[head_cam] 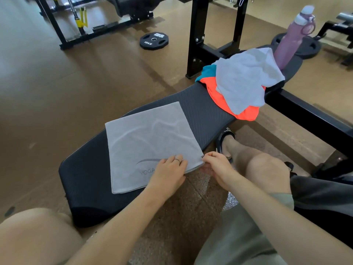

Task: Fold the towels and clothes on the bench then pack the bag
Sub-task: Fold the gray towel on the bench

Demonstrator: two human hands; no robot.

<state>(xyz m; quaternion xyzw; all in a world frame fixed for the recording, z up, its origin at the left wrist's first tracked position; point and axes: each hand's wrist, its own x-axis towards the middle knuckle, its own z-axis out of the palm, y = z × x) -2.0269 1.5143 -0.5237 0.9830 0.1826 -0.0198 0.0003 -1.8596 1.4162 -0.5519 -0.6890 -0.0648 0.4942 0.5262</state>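
Folding step in hand, by my read: the grey towel (149, 142) lies flat on the near half of the bench (202, 109), already squared into a rough rectangle, its near right corner hanging just past the bench edge. Going left to right. At 11 o'clock, on the floor well apart from the bench, a black plate (154, 41) reads "10KG" in white; the smaller lettering above its hole is too fine for me to read. On the towel's near edge, a dark swoosh mark over the letters "YOGA"; anything after that is covered. My left hand (168, 176) rests on that spot, fingers laid fairly straight and close together on the cloth, pressing it down; a thin ring shows on one finger. Just to its right, my right hand (215, 169) pinches the overhanging corner of the towel between thumb and fingertips. Next move, I judge: lift that corner and carry it across toward 10 o'clock to halve the towel again, left hand holding the cloth still so the edges stay matched. At 2 o'clock, on the far half of the bench, the unfolded heap: white towel (246, 81) on top of an orange garment (248, 113), teal cloth (207, 72) at its far left. Behind it stands a pink bottle (292, 39), no label legible. Bag: not clearly identifiable.
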